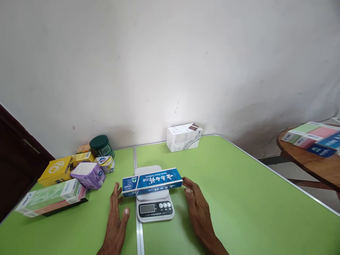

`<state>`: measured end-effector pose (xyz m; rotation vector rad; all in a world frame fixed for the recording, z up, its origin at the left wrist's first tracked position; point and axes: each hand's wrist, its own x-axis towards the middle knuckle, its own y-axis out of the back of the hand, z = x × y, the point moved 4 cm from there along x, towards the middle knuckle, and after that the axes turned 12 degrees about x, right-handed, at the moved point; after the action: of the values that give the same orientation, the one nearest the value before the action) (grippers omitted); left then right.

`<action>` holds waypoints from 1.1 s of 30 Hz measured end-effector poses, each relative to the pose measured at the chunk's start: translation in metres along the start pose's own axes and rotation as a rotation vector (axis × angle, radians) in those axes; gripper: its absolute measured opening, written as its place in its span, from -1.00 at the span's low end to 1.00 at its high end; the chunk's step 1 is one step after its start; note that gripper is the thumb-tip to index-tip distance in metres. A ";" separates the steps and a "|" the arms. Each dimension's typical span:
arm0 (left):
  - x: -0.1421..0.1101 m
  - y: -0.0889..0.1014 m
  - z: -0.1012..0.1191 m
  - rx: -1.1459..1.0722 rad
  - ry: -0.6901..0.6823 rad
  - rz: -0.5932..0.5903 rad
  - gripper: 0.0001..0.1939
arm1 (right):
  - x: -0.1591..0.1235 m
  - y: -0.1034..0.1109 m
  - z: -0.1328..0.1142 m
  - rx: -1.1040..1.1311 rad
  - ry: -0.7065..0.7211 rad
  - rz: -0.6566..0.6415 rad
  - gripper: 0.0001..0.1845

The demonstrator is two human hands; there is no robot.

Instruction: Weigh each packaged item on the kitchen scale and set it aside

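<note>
A long blue toothpaste box [152, 181] lies crosswise on the platform of a small white kitchen scale [155, 203] on the green table [239, 198]. My left hand [116, 216] rests beside the box's left end, fingers stretched out and apart, fingertips touching or nearly touching the box. My right hand [198, 209] lies at the box's right end, fingers extended, tips at the box's edge. Neither hand grips anything. The scale's display faces me.
A pile of boxes sits at the left: a yellow box [57, 170], a purple pack [89, 175], a long pale green and pink box [51, 198], a dark green jar [101, 146]. A white box [184, 136] stands by the wall. A round wooden table [313, 159] with boxes is at the right.
</note>
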<state>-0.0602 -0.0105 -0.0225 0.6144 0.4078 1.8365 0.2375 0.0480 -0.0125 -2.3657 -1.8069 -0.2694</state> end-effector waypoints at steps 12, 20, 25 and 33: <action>-0.005 -0.008 0.016 0.003 -0.026 -0.014 -0.23 | -0.006 -0.011 -0.005 0.113 0.092 -0.079 -0.33; 0.036 -0.030 0.101 0.069 -0.224 -0.215 -0.12 | 0.040 0.039 -0.033 0.136 0.157 0.195 -0.16; 0.082 -0.087 0.152 -0.041 -0.119 -0.500 -0.05 | 0.094 0.083 -0.013 0.055 0.134 0.351 0.06; 0.130 -0.165 0.165 -0.203 -0.150 -0.804 -0.07 | 0.152 0.095 0.048 0.010 0.050 0.341 0.16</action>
<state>0.1290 0.1650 0.0472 0.3628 0.2997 1.0389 0.3705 0.1768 -0.0249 -2.5785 -1.3486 -0.2710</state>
